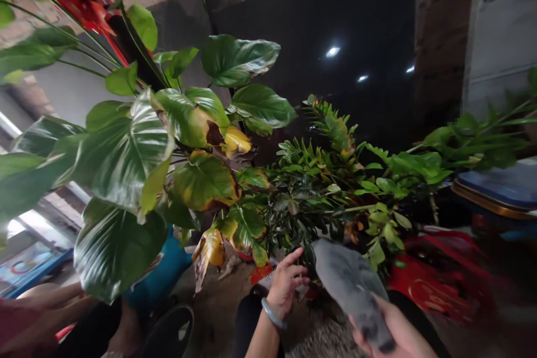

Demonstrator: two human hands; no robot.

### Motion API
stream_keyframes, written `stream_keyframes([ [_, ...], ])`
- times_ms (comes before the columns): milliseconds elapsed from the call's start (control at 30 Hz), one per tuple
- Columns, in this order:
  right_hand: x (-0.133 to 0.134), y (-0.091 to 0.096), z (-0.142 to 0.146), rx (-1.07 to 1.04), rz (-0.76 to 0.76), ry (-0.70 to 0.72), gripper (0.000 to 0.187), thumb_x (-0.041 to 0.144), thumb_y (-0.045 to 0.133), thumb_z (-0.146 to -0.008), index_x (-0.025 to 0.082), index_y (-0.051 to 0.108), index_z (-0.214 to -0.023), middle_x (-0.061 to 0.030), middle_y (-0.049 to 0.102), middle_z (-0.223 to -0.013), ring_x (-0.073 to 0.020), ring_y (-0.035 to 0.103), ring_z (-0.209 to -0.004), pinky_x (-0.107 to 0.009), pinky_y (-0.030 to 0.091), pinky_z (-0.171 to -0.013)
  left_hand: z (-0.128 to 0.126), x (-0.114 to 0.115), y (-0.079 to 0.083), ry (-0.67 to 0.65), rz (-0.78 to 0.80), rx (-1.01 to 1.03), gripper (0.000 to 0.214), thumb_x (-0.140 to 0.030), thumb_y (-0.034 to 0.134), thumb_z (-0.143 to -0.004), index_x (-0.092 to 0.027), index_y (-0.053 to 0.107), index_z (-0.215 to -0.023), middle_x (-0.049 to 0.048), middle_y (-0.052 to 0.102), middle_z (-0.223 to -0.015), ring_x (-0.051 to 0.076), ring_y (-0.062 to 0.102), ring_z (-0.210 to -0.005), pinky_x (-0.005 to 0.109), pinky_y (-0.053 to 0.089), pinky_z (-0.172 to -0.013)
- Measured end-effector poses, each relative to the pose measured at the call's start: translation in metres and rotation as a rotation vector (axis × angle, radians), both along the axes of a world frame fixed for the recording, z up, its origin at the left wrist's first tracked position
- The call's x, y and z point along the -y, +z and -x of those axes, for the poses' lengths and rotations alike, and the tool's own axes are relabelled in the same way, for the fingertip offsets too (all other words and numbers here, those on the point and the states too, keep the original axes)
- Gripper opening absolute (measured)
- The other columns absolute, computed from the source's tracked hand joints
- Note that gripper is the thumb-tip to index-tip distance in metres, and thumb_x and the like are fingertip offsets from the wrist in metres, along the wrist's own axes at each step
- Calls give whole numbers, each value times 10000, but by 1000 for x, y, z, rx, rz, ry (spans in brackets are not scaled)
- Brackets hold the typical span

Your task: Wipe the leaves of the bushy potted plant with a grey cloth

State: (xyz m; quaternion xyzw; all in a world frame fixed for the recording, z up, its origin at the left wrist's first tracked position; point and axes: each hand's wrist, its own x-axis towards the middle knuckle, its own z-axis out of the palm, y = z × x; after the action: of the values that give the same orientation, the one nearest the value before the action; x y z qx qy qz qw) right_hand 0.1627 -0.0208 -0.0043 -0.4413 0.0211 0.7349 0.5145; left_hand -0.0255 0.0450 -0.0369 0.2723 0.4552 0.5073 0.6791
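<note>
My left hand [286,285] reaches in at the base of the leafy plants, its fingers curled loosely near a red and white thing low down; a pale bangle [272,314] sits on the wrist. My right hand [396,335] grips a grey cloth [350,285], which sticks up toward the small-leaved plant [331,184]. To the left rises a big plant with broad glossy leaves [121,156], some of them yellow and brown at the edges [205,179].
A red bow [86,8] hangs at the top left before a brick wall. A blue pot [165,271] stands under the broad leaves. Red packaging [436,285] and a blue cushion [499,187] lie at the right. Another person's arm [46,305] shows at the lower left.
</note>
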Motion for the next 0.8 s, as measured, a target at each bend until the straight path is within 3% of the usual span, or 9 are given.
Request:
stream_keyframes([
  [100, 2, 30, -4, -42, 33, -63, 177, 154, 724, -648, 210, 562, -604, 4, 609, -463, -151, 538, -402, -263, 412, -414, 4, 2, -3, -2, -9, 25, 546, -167, 812, -465, -120, 731, -1003, 47, 661, -750, 134, 574, -635, 276, 435, -610],
  [233, -50, 81, -14, -81, -159, -188, 166, 140, 610, -749, 203, 562, -603, 17, 581, -444, -120, 500, -380, -219, 382, -386, 2, 4, -4, -5, -25, 22, 554, -189, 831, -467, -115, 730, -1006, 82, 679, -843, 149, 597, -683, 277, 440, -616],
  [333, -63, 75, -2, -75, -93, -136, 249, 97, 519, -799, 180, 554, -567, -13, 593, -461, -94, 500, -364, -186, 371, -383, 4, 4, -7, -2, -6, 0, 550, -171, 837, -444, -121, 730, -981, 78, 677, -825, 159, 604, -696, 270, 436, -600],
  [467, -12, 33, 26, -41, 56, 25, 267, 125, 644, -740, 163, 542, -496, -37, 582, -419, -113, 522, -348, -198, 374, -377, 21, 7, -17, -48, -19, -1, 416, -208, 871, -428, -131, 744, -818, 38, 646, -665, 153, 583, -650, 262, 430, -596],
  [533, 11, 25, 32, -19, -4, 100, 258, 189, 765, -640, 171, 556, -490, -7, 550, -380, -125, 486, -323, -213, 322, -335, 31, 8, -22, -82, -53, 24, 355, -282, 881, -447, -127, 742, -734, 40, 642, -628, 139, 560, -605, 264, 427, -592],
  [600, 12, 36, 28, -14, -150, 70, 230, 222, 839, -531, 170, 617, -563, -10, 619, -457, -144, 514, -367, -230, 313, -329, 38, 9, -27, -95, -75, 52, 396, -328, 882, -465, -126, 757, -782, 58, 663, -663, 146, 567, -617, 273, 434, -602],
  [700, -22, 66, 11, 0, -362, -100, 242, 201, 842, -505, 178, 647, -646, 3, 683, -559, -149, 555, -442, -238, 340, -355, 38, 8, -32, -72, -73, 76, 486, -323, 889, -465, -146, 769, -902, 83, 690, -783, 180, 606, -713, 282, 450, -622],
  [800, -52, 75, 4, 41, -325, -121, 204, 173, 774, -608, 188, 576, -561, 33, 625, -461, -116, 509, -393, -220, 339, -370, 32, 7, -34, -56, -60, 57, 485, -297, 894, -447, -160, 779, -897, 106, 701, -932, 175, 612, -730, 276, 450, -613],
])
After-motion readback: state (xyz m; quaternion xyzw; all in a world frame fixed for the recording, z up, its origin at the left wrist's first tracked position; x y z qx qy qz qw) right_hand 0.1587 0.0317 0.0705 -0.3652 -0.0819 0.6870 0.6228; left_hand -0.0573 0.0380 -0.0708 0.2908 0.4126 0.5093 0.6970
